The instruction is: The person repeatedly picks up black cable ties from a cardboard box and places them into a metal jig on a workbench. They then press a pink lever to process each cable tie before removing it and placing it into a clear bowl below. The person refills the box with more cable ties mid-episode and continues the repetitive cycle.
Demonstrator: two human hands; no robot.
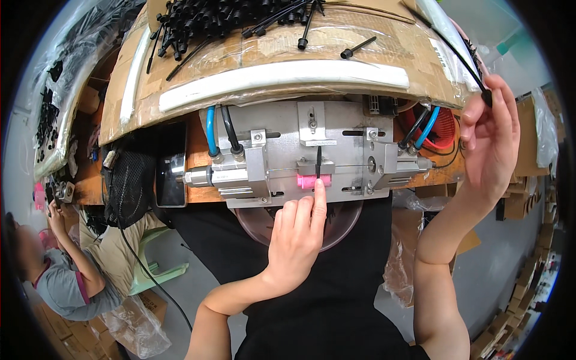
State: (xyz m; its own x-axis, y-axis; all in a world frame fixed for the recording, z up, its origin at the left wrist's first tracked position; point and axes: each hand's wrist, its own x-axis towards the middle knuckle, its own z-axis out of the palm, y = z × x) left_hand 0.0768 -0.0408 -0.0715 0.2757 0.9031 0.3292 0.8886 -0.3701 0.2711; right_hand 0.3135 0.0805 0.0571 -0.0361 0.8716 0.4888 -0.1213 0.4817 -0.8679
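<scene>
My left hand [297, 237] rests at the front of a metal fixture plate [282, 123]. Its index finger stretches out and touches the lower end of a thin black rod [318, 161]. That rod stands over a small pink block [306, 180] in the middle of the fixture. Raised at the far right, my right hand [493, 135] pinches the knobbed end of a long thin black plastic rod [447, 41], which points up and left. Pneumatic cylinders [231, 177] with blue and black hoses flank the plate on both sides.
A plastic-covered cardboard surface [264, 51] behind the fixture carries a heap of black knobbed rods [210, 21]. A clear bowl [258, 225] sits under the plate's front edge. A red basket [441, 129] stands at right. Another person [78, 270] works at far left.
</scene>
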